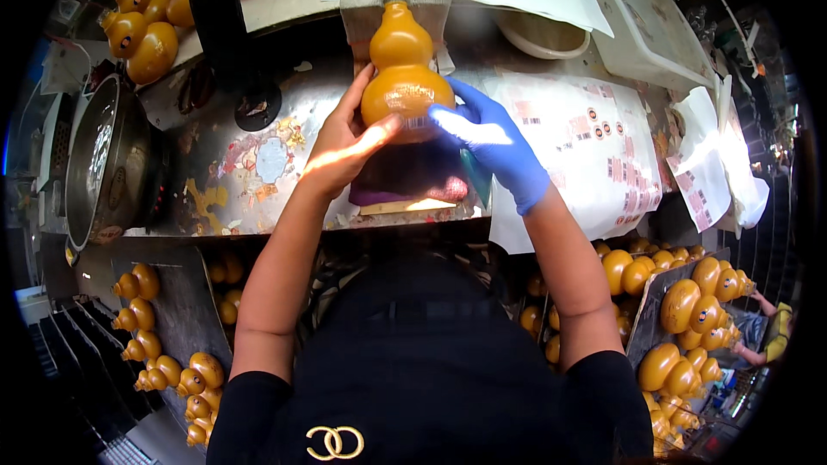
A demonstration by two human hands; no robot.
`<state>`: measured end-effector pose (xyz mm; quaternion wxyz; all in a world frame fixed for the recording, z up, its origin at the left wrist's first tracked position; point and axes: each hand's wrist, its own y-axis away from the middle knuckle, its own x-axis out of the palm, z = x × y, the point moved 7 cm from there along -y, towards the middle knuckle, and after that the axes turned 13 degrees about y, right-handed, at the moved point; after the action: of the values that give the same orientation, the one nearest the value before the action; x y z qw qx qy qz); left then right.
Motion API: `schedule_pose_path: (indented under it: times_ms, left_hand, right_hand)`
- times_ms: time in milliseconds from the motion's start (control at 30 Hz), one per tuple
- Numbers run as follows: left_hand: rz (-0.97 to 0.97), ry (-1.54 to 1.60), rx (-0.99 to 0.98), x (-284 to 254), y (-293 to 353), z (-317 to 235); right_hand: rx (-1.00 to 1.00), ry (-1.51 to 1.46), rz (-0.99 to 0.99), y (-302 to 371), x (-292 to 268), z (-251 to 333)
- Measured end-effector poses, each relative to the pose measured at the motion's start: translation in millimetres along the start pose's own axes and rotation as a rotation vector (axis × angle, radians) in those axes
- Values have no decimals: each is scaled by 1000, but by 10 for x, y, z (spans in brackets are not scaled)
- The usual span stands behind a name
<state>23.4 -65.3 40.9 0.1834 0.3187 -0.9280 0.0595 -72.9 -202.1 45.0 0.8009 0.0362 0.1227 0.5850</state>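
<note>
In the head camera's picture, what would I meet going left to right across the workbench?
Round metal pan, black phone-like device, bare left hand, orange gourd-shaped bottle, blue-gloved right hand, large printed label sheet, smaller printed sheet.

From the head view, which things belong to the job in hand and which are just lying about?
In the job:
- gourd-shaped bottle, held between the bare left hand and gloved right hand
- printed white sheet on the right, probably

Seemingly just lying about:
- black phone-like device
- metal pan
- pale bowl
</note>
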Motion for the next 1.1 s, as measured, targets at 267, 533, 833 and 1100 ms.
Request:
schedule_pose_path:
  times_ms: [267,533,833,1100]
  left_hand:
    - [-17,-71,-19,-41,4,-2]
    - [24,-78,2,-44,-1,-5]
    - [34,-15,-9,-16,-9,20]
    - [42,21,-21,11,-18,-21]
  right_hand:
    - [22,61,-48,24,25,59]
    - [186,-804,-303,223,-144,-444]
    - [45,-900,-454,390,-114,-329]
    - [-201,-384,-457,510,66,-13]
